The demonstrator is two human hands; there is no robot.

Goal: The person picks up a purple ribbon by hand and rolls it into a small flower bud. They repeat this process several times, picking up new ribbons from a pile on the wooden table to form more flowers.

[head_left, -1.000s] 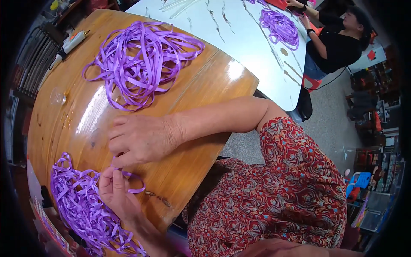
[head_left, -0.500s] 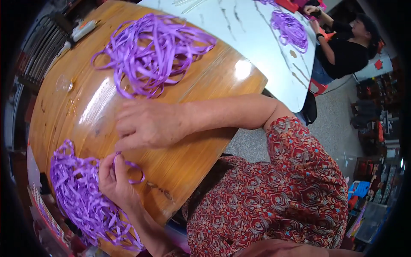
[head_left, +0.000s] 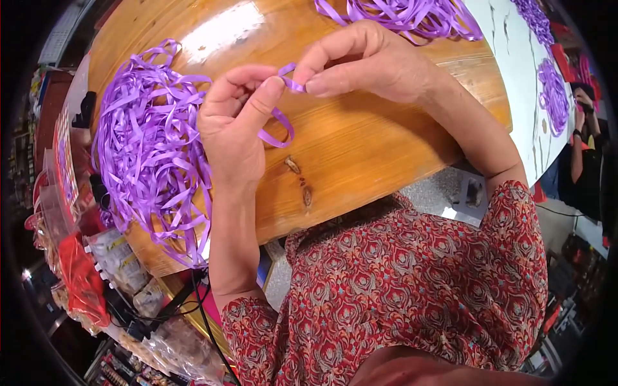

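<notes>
Between my two hands, above the wooden table (head_left: 360,148), is a short stretch of purple ribbon (head_left: 293,85). My left hand (head_left: 241,122) pinches it between thumb and forefinger, and a loop of it hangs below those fingers. Close beside, on the right, my right hand (head_left: 364,61) pinches the same ribbon at its fingertips. A big loose heap of purple ribbon (head_left: 151,141) lies left of my left hand. Beyond my right hand lies a second purple ribbon pile (head_left: 412,16), cut off by the top of the view.
A white marbled table (head_left: 508,58) adjoins at the right, bearing another purple ribbon bundle (head_left: 552,96). A person in black (head_left: 582,161) is at its far side. Plastic bags (head_left: 119,264) and a red bag (head_left: 84,276) crowd the lower left, near a black cable (head_left: 206,315).
The view has turned, so the table and piles sit differently in it. My right hand has come down beside my left, and both now pinch the ribbon.
</notes>
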